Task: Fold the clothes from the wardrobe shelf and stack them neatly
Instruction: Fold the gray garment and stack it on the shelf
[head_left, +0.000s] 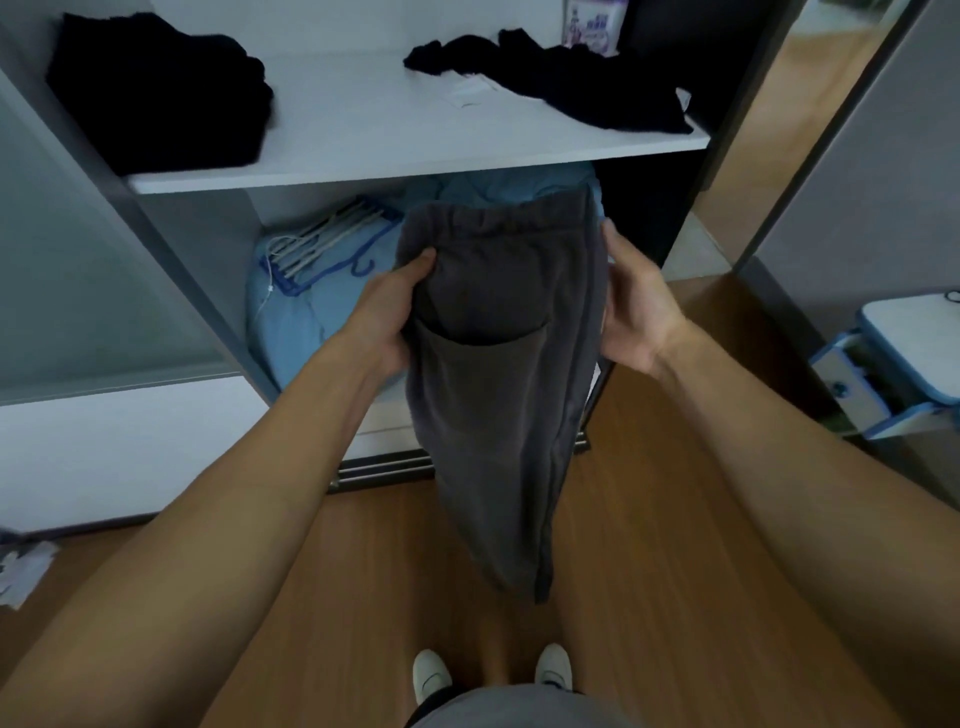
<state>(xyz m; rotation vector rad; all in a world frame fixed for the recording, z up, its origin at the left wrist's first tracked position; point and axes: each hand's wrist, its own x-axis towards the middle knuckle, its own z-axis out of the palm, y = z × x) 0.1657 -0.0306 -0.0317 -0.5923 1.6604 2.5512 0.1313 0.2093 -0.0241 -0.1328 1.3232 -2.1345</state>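
Head view: grey sweatpants (498, 374) in the middle of the frame, hanging down over the wood floor (675, 519), in front of the wardrobe shelf (395, 150). Waistband up top, legs dangling. Left hand (387, 317) pinching the left edge, thumb on the front. Right hand (636, 306) cupped on the right edge, fingers hidden behind the cloth. Best to keep both edges level, bring the legs up to the waistband, and smooth flat. Folded black pile (156, 88) at upper left; loose black clothes (571, 78) at upper right, not folded yet.
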